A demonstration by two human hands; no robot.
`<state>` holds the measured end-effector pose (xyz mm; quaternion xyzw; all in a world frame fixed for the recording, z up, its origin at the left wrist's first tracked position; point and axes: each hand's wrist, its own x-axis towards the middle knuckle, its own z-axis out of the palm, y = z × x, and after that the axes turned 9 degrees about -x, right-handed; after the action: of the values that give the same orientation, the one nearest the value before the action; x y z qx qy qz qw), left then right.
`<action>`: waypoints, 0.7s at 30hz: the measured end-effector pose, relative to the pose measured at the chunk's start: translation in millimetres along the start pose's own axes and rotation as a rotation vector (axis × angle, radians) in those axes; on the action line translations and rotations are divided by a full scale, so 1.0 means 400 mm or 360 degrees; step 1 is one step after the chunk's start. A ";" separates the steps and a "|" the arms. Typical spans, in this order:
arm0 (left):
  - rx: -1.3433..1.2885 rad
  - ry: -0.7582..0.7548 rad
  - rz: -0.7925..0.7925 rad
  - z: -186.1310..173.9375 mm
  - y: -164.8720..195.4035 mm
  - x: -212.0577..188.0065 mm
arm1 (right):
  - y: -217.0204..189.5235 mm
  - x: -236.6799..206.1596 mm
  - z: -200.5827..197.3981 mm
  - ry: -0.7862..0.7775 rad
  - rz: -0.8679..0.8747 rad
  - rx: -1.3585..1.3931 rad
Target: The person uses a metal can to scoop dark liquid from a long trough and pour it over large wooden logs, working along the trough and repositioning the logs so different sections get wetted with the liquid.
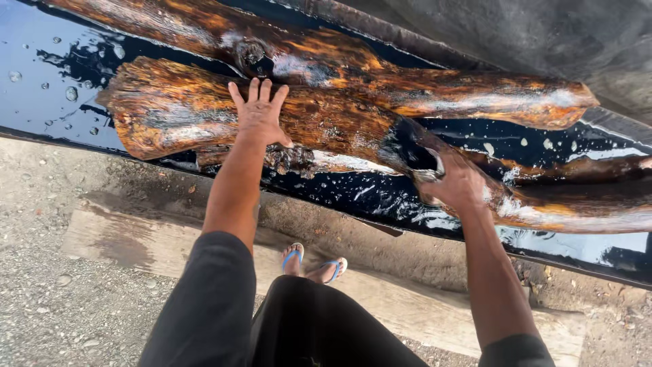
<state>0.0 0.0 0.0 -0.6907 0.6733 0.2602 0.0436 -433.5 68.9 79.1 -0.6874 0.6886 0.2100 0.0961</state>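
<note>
Left hand (260, 115) is laid flat, fingers spread, on the near glossy wood slab (204, 112). Right hand (456, 183) is closed around a small tool (429, 171), pressed on wet black resin (380, 194). Surface is coated; drips remain.

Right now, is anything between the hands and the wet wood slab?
Nothing visible. The left hand lies flat, fingers spread, directly on the wet wood slab. The right hand presses on the same slab's narrower dark end, holding something small I cannot identify.
</note>
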 end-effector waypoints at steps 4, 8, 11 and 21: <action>-0.0045 0.0009 0.0006 0.010 -0.017 -0.009 | -0.161 0.020 -0.063 -0.0274 -0.0014 -0.0013; -0.0098 -0.0009 0.0003 0.043 -0.061 0.025 | -0.319 0.063 -0.071 -0.0277 -0.0145 -0.0115; 0.0003 0.0108 0.0050 0.075 -0.096 0.034 | -0.402 0.085 -0.051 -0.0064 -0.0333 -0.0051; -0.0078 -0.0015 0.0038 0.042 -0.082 0.042 | -0.361 0.124 -0.046 -0.0127 0.0014 0.0306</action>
<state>25.5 -5.5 -31.0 -0.6822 0.6747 0.2805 0.0267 -289.8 20.8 52.0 -0.6631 0.7042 0.1704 0.1880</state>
